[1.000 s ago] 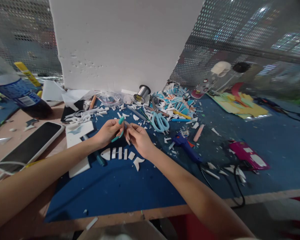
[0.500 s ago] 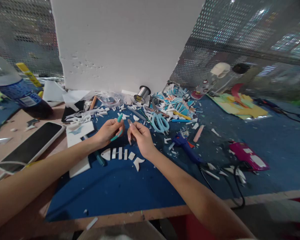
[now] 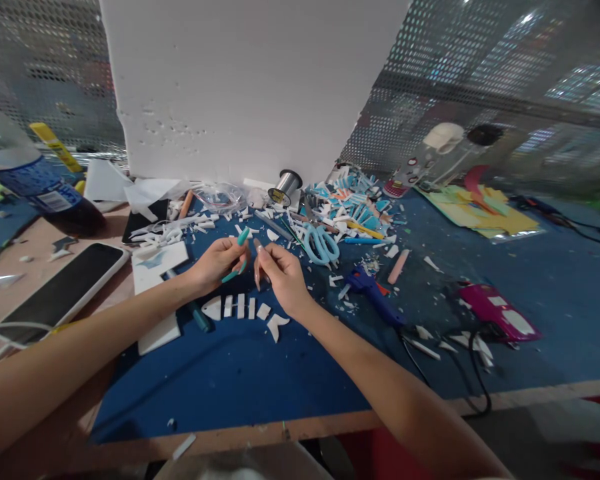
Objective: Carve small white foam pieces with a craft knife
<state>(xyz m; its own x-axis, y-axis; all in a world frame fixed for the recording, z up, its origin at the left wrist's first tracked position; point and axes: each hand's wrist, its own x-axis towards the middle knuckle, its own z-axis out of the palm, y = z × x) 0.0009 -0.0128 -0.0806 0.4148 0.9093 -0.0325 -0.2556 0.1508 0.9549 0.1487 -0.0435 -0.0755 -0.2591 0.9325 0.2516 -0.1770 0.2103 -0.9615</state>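
White fish-shaped cutouts (image 3: 240,309) lie on the blue mat (image 3: 230,380) just below your hands. Your left hand (image 3: 214,265) grips a teal craft tool (image 3: 241,236). Just beside it, your right hand (image 3: 281,275) pinches a small thin piece (image 3: 257,245), too small to identify. Scissors (image 3: 321,244) lie beyond.

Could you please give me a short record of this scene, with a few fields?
left: left hand grips a teal tool
right: right hand pinched shut beside it; contents too small to tell
below hands: white foam pieces in a row on the blue mat
nearby: scissors, glue gun, phone
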